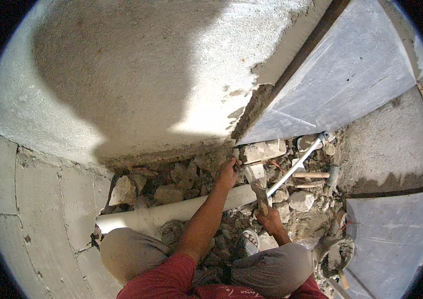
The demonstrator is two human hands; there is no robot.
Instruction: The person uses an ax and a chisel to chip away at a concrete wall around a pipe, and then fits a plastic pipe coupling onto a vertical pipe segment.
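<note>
My left hand (229,169) is closed at the foot of the plastered wall (137,89), beside a pale broken block (261,150), on something small and dark that I cannot make out. My right hand (270,218) grips a worn, greyish-brown hammer-like tool (260,194), its upper end below and right of my left hand; its exact shape is unclear. A thick white pipe (146,213) runs under my left forearm across the rubble (171,194). A thin white pipe (293,169) slants up to the right from near the tool.
A mallet (333,175) with a wooden handle lies among stones at right. A round hollow object (336,259) sits at lower right. Grey boards (336,65) line the right side, block walling (42,204) the left. My bent knees and a sandalled foot (249,241) are at the bottom.
</note>
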